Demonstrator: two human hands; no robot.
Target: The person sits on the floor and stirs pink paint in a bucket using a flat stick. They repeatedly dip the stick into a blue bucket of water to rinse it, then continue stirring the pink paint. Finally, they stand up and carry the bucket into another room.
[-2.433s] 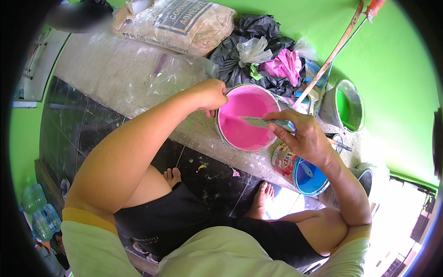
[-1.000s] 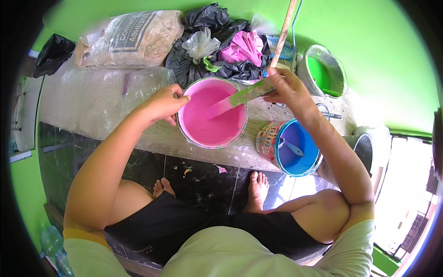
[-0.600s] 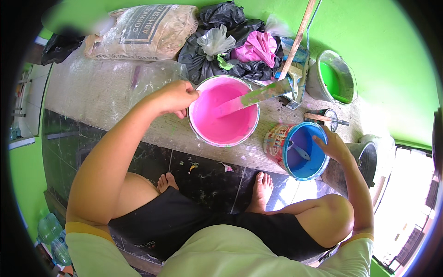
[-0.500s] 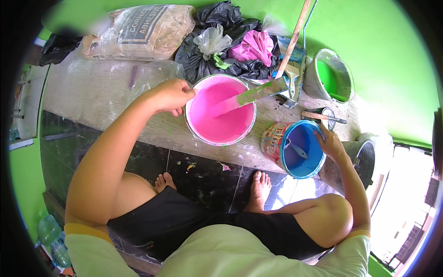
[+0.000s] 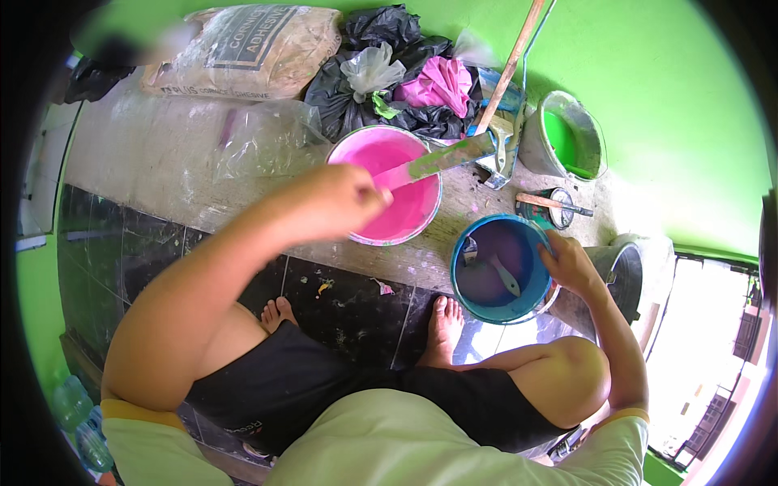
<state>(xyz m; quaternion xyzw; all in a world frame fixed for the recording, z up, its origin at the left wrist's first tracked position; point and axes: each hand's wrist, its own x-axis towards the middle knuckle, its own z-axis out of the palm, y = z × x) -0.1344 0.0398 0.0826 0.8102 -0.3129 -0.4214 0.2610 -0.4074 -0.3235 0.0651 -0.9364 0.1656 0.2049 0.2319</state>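
Observation:
My right hand (image 5: 567,261) grips the right rim of a blue bucket (image 5: 462,298), thumb inside and fingers outside. Purple-blue paint (image 5: 482,279) lies in it, with a pale-handled paintbrush (image 5: 507,275) dipped inside. My left hand (image 5: 350,198), blurred and with its fingers partly hidden, hovers in front of a white-rimmed bucket (image 5: 435,206) of pink paint (image 5: 409,212). From that paint a flat stir stick (image 5: 450,158), coated green and pink, slants out to the right over the rim. Whether my left fingers hold anything is unclear.
Behind the buckets lie a paper sack (image 5: 259,53), black plastic bags (image 5: 332,97) and a clear plastic sheet (image 5: 267,142). To the right stand a green-paint bucket (image 5: 531,142), a small can (image 5: 532,214) with a brush across it, a paint tray (image 5: 500,172) and a tipped dark bucket (image 5: 612,283).
My left hand has let go of the pink bucket's rim and swung right, across its front. The blue bucket has shifted slightly left and tilted, its opening now turned more toward me.

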